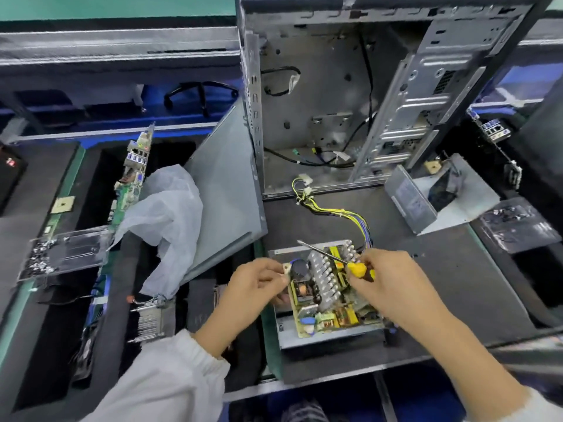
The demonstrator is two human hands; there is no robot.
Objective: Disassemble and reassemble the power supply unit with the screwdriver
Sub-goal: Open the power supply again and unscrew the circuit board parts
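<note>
The power supply unit (pixel 323 300) lies open on the black mat, its yellow circuit board, grey heatsinks and black capacitor exposed in a grey metal tray. Yellow and black wires (pixel 335 213) run from it toward the case. My right hand (pixel 393 284) grips the yellow-handled screwdriver (pixel 356 268), whose shaft points up-left over the board. My left hand (pixel 259 281) pinches the left edge of the board near the capacitor. The unit's grey cover (pixel 432 202) lies apart at the right.
An open computer case (pixel 350 95) stands behind the mat. Its grey side panel (pixel 225 190) leans at the left beside a white cloth (pixel 170 214) and a motherboard (pixel 131 181). Clear trays (pixel 67 254) (pixel 518 223) with screws sit on both sides.
</note>
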